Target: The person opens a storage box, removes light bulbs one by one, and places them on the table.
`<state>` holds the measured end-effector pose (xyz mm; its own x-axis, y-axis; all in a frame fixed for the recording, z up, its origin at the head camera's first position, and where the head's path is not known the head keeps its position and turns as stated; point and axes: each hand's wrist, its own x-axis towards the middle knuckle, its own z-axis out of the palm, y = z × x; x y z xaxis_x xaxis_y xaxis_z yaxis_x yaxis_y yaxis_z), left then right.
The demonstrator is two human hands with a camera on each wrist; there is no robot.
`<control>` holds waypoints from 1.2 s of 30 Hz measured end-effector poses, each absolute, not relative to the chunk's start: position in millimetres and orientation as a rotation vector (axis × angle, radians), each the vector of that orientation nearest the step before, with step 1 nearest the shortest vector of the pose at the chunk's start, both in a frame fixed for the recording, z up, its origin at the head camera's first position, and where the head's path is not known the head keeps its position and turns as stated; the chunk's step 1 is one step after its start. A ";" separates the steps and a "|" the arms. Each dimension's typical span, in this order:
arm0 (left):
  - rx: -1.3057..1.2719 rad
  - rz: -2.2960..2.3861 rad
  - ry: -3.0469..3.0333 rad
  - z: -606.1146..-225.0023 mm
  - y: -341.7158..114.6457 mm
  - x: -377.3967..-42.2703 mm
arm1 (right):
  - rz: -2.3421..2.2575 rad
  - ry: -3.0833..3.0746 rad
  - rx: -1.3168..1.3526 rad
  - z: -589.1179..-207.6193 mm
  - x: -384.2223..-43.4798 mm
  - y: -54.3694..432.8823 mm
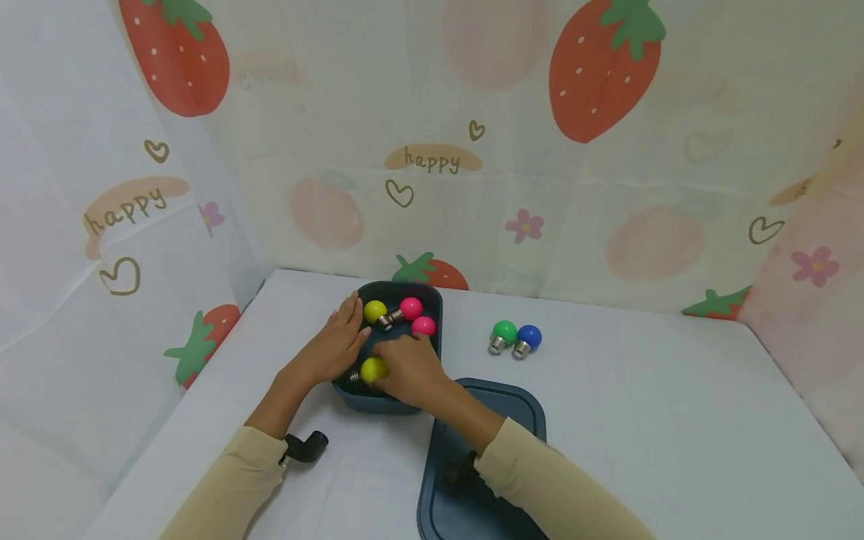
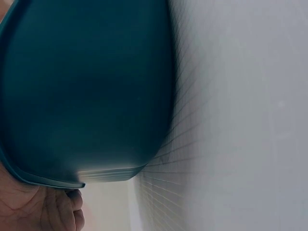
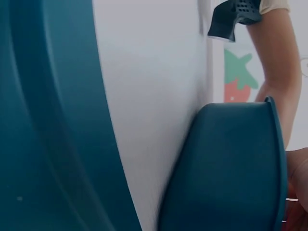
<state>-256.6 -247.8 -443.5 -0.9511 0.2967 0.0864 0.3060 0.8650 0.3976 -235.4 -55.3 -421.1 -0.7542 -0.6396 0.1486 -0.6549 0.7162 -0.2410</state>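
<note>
A dark blue box holds several small bulbs. My left hand rests along the box's left rim, its fingers straight. In the left wrist view, its palm shows beside the rim. My right hand reaches into the front of the box, its fingers curled at a yellow bulb, seeming to pinch its round end; fingertips are partly hidden. The bulb's metal base points left. At the back of the box lie another yellow bulb and a pink bulb, with a second pink bulb nearer the right hand.
A dark blue lid lies flat on the white table, under my right forearm. Right of the box, a green bulb and a blue bulb lie side by side. A strawberry-printed cloth hangs behind.
</note>
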 end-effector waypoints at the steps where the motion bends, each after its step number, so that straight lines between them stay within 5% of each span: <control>1: -0.488 -0.651 -3.012 -443.4 -248.0 -256.7 | 0.451 -2.854 1.072 -419.7 -234.2 -54.1; 36: -0.496 -0.661 -3.008 -446.3 -248.1 -257.3 | 1.073 -2.742 0.735 -390.5 -221.0 53.8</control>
